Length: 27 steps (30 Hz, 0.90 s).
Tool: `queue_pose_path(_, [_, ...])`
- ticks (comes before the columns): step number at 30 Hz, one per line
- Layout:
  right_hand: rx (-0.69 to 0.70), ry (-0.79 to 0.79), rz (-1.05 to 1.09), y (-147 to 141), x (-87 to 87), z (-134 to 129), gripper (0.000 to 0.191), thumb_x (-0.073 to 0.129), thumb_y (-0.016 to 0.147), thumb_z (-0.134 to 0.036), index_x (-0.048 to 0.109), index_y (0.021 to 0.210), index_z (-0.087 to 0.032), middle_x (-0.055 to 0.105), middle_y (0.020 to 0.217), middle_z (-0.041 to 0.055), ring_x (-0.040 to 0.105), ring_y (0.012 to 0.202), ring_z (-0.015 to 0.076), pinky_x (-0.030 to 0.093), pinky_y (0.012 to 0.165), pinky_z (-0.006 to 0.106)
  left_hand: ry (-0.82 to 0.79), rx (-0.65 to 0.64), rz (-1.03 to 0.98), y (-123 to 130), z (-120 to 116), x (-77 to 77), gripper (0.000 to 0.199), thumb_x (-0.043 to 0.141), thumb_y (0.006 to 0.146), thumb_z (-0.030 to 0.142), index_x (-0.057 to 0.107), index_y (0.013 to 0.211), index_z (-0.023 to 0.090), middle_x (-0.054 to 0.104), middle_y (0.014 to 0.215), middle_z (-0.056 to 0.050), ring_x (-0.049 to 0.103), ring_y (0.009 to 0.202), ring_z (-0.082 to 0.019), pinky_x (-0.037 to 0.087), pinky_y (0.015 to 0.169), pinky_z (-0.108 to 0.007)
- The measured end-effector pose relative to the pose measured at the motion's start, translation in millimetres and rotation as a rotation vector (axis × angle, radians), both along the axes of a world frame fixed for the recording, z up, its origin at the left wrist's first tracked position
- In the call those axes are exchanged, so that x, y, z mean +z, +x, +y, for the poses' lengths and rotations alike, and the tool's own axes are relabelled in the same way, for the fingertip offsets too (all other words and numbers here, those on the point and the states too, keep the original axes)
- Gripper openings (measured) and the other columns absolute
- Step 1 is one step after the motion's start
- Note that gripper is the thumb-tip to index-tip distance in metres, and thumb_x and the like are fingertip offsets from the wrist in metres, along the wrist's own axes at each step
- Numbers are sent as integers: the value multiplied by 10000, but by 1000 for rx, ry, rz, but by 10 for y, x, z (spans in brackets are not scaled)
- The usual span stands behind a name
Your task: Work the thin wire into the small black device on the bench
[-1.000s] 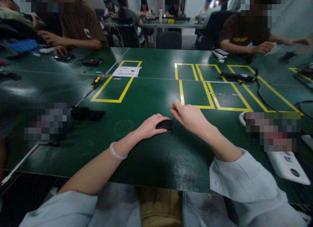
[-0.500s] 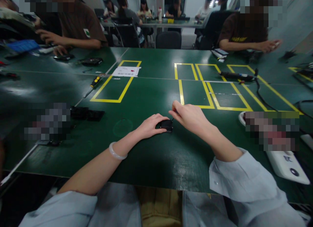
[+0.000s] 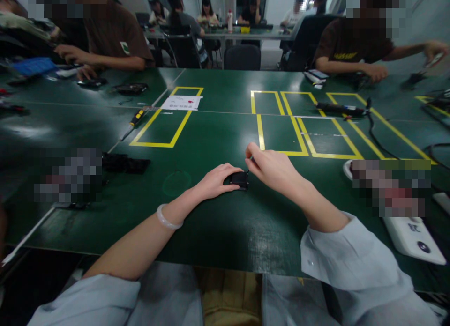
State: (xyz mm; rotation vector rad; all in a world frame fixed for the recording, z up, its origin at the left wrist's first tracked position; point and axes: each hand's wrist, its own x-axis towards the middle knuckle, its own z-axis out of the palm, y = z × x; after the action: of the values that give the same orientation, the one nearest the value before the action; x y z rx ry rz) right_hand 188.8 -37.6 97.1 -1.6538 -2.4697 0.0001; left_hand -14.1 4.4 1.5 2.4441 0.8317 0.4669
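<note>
A small black part (image 3: pixel 239 180) lies on the green table, with my left hand (image 3: pixel 221 180) gripping its left side between thumb and fingers. My right hand (image 3: pixel 265 164) is pinched just above the part's upper right corner. A thin dark thing shows under its fingertips, too small to make out. My left wrist carries a pale bangle.
Yellow tape outlines (image 3: pixel 305 153) mark the table ahead. A yellow-black screwdriver (image 3: pixel 137 117) and black pieces (image 3: pixel 138 165) lie left. At the right are a white device (image 3: pixel 411 241) and a black corded tool (image 3: pixel 341 109). People sit across the table.
My left hand and the black part look the same. My right fingertips have shifted very slightly. Across the table at the right, a person's arm has reached outward to the right.
</note>
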Motion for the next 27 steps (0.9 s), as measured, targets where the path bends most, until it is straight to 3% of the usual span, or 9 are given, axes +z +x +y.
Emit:
queue_pose_path(3, [-2, -9, -33, -1, 7, 6, 295, 315, 967, -397, 514, 1038, -191, 685, 789, 51, 606, 659, 168, 212, 520, 268, -1, 5, 17, -3, -3, 5, 459, 604, 873, 404, 513, 1304, 274, 579, 1138, -68, 535, 1056, -242, 429, 927, -372])
queue_pose_path(12, [0, 13, 4, 2, -21, 9, 270, 290, 952, -304, 477, 1106, -185, 677, 774, 36, 583, 611, 156, 225, 520, 262, 7, 7, 16, 3, -6, 16, 440, 609, 872, 391, 526, 1287, 270, 577, 1138, -66, 531, 1063, -239, 428, 918, -366])
queue_pose_path(21, [-2, -1, -12, -2, -19, 13, 285, 304, 967, -381, 499, 1068, -199, 691, 801, 43, 608, 669, 168, 221, 535, 271, 2, 9, 13, -5, -2, -1, 456, 611, 871, 389, 511, 1301, 277, 576, 1140, -68, 532, 1057, -241, 426, 923, -374])
queue_pose_path(27, [-13, 1, -31, 1, -10, 9, 284, 296, 970, -347, 508, 1077, -192, 688, 786, 42, 601, 646, 164, 203, 526, 270, 9, 3, 20, 5, -7, 20, 441, 606, 877, 389, 520, 1293, 269, 574, 1128, -69, 532, 1050, -237, 427, 913, -361])
